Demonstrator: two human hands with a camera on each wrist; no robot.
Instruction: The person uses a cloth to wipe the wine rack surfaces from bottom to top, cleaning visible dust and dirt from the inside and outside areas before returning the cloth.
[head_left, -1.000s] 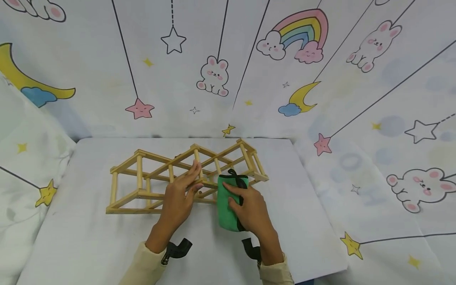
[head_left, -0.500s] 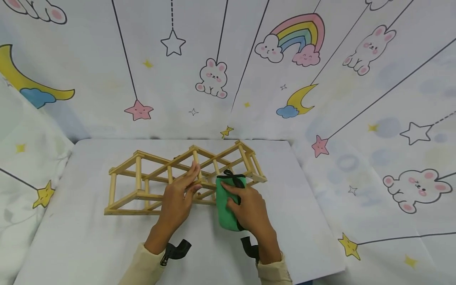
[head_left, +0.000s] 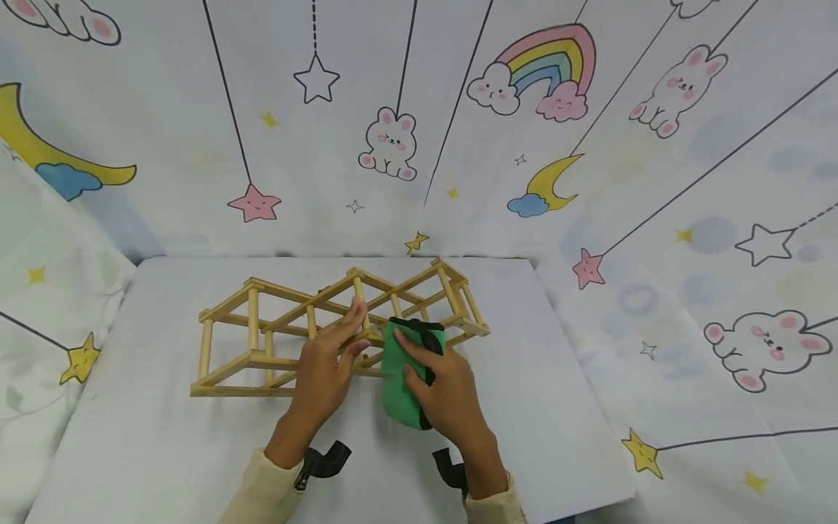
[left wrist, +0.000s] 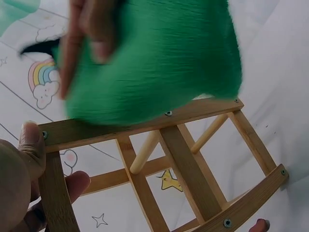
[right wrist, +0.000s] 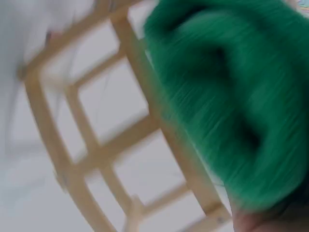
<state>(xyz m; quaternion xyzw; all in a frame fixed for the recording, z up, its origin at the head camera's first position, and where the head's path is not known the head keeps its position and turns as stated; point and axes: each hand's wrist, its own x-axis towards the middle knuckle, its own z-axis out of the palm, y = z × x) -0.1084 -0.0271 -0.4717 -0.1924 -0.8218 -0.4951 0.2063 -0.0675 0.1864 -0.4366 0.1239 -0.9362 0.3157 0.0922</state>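
Observation:
A light wooden rack (head_left: 254,320) of slats and round posts, joined in a zigzag, lies across the white table. My left hand (head_left: 321,375) grips its front middle; in the left wrist view the thumb (left wrist: 31,152) and fingers close around a slat end. My right hand (head_left: 450,397) holds a folded green cloth (head_left: 399,371) with black edging, fingers spread over its top. In the left wrist view the cloth (left wrist: 159,63) lies along the rack's upper slat, blurred by motion. The right wrist view shows the cloth's (right wrist: 207,82) fluffy folds against a slat (right wrist: 140,72).
The white tabletop (head_left: 550,422) extends around the rack, its right front corner showing. Behind and at both sides hangs a pale curtain (head_left: 294,160) printed with bunnies, stars and moons. Black curved pieces (head_left: 329,460) stick out at both wrists.
My right hand and the green cloth have shifted a little to the left along the rack, the cloth tilting slightly. My left hand keeps its hold on the same spot.

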